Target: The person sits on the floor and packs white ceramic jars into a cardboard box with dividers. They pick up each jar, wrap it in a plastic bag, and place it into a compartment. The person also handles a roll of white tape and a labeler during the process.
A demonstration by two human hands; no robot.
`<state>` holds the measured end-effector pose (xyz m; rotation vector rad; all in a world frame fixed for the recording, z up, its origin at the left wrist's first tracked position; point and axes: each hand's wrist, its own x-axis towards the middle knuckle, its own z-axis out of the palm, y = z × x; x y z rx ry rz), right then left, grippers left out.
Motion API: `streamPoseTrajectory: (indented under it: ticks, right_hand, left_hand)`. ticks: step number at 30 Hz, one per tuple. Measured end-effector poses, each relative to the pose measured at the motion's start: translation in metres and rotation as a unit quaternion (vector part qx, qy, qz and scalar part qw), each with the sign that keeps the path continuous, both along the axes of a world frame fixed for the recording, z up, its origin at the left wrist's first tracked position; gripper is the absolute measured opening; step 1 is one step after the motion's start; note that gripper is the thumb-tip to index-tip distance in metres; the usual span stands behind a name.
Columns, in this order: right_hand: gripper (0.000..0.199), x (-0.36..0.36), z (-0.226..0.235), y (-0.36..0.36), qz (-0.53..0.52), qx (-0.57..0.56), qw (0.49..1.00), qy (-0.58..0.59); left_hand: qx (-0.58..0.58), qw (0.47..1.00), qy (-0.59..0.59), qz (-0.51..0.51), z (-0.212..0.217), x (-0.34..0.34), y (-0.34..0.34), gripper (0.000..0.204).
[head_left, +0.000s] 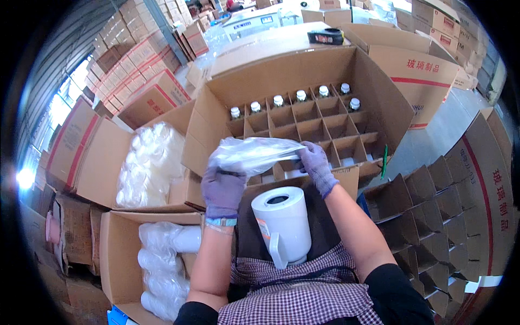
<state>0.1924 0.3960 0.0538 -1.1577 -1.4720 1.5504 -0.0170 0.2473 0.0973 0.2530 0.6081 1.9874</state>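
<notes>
Both my hands wear purple-grey knit gloves. My left hand (223, 187) grips one end of a crumpled clear plastic bag (262, 155), its fingers partly covered by the film. At the bag's other end, my right hand (317, 168) pinches the edge, so it stretches across between them. Whether anything lies inside the bag I cannot tell. Below, on my lap, a white jug-shaped body (287, 222) stands with its handle toward me, a round dark opening on top and an orange label. Ahead is an open carton (281, 67) with cardboard dividers; several white-capped bottles (301, 96) fill mainly its far row.
Plastic-wrapped white items fill a carton (151, 162) at left; nearer, another holds white cylinders (157, 265) in film. At right stands a divided carton (428, 216). A black tool (326, 37) lies on the far flap, and a green strip (385, 162) on the carton's right edge.
</notes>
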Motion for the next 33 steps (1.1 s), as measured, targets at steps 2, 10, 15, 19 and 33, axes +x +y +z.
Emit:
streamPoseTrajectory:
  ticks: [2, 10, 15, 19, 33]
  right_hand:
    - [0.027, 0.002, -0.037, 0.0, -0.013, 0.197, 0.977, -0.083]
    - [0.013, 0.096, -0.003, -0.116, 0.185, 0.361, 0.912, 0.062]
    - [0.018, 0.135, -0.016, -0.174, 0.269, 0.506, 0.81, -0.125]
    - [0.034, 0.137, -0.001, -0.184, 0.215, 0.433, 0.868, -0.111]
    - [0.102, 0.252, 0.015, -0.191, -0.275, 0.38, 0.864, 0.184]
  left_hand:
    - [-0.082, 0.996, 0.04, 0.023, -0.022, 0.015, 0.003, 0.05]
    - [-0.101, 0.711, 0.692, 0.073, -0.037, 0.066, -0.141, 0.045]
    - [-0.051, 0.548, 0.83, -0.087, -0.013, 0.097, -0.177, 0.042]
    - [-0.218, 0.694, 0.681, -0.08, -0.02, 0.103, -0.144, 0.025]
    - [0.252, 0.35, 0.859, -0.278, 0.061, 0.305, -0.091, 0.023]
